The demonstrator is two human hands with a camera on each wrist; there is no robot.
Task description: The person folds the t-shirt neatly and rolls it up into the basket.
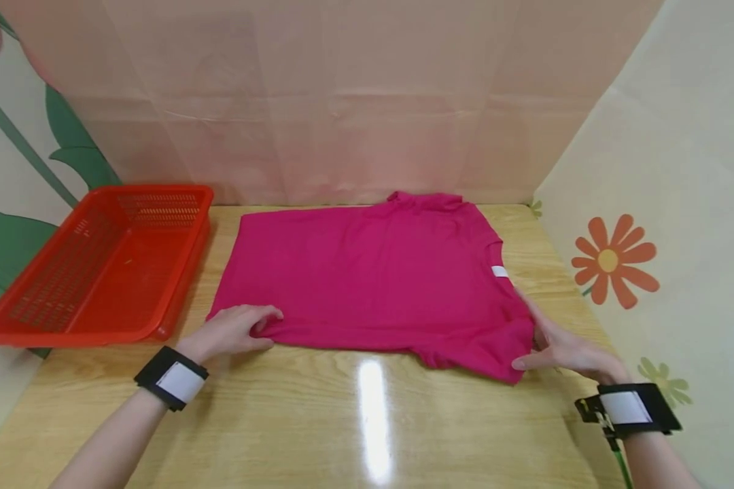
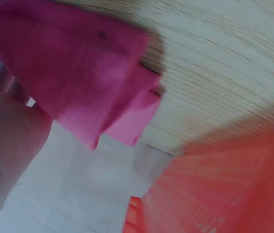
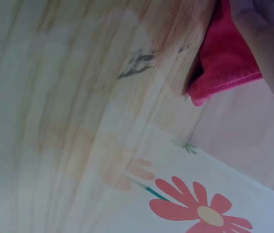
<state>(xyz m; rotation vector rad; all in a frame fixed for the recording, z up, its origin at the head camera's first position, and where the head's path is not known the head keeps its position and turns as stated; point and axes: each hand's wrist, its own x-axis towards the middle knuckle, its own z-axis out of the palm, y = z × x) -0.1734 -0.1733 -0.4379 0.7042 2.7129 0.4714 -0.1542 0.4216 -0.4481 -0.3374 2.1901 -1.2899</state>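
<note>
A magenta T-shirt (image 1: 367, 278) lies sideways, its hem at the left and its neckline with a white label (image 1: 499, 271) toward the right. At the near hem corner my left hand (image 1: 235, 331) grips the cloth between thumb and fingers. The left wrist view shows that corner of the T-shirt (image 2: 78, 73) hanging in folds beside the hand (image 2: 8, 145). My right hand (image 1: 565, 350) holds the near sleeve end, with the thumb in front and the other fingers partly hidden by cloth. In the right wrist view the T-shirt (image 3: 226, 68) lies beside the fingers (image 3: 263, 29).
A red plastic basket (image 1: 183, 278) with perforated sides stands on the wooden table (image 1: 306, 421) left of the T-shirt. A pinkish sheet (image 1: 342, 102) rises behind the table. Flower-printed wall covering (image 1: 679, 170) borders the right side.
</note>
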